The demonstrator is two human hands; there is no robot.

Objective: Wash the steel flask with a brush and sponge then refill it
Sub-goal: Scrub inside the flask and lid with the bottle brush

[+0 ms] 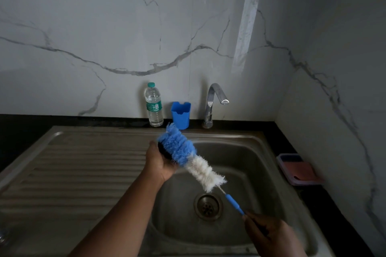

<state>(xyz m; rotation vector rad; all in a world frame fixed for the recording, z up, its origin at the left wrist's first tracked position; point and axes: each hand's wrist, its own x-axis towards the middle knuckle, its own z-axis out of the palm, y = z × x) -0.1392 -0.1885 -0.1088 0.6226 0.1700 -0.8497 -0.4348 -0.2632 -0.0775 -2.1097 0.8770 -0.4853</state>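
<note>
A bottle brush (189,157) with blue and white bristles slants over the sink basin (250,152). My right hand (269,236) grips the end of its blue handle (235,204) at the lower right. My left hand (158,162) holds a small dark round object (161,148) above the basin's left edge. The blue bristles press against this object and hide most of it, so I cannot tell what it is. No steel flask body shows plainly.
A chrome tap (211,106) stands behind the basin, with no water running. A plastic water bottle (154,106) and a blue holder (180,115) stand at the wall. A tray with a pink sponge (298,170) lies at the right. The ribbed drainboard (83,162) spreads left.
</note>
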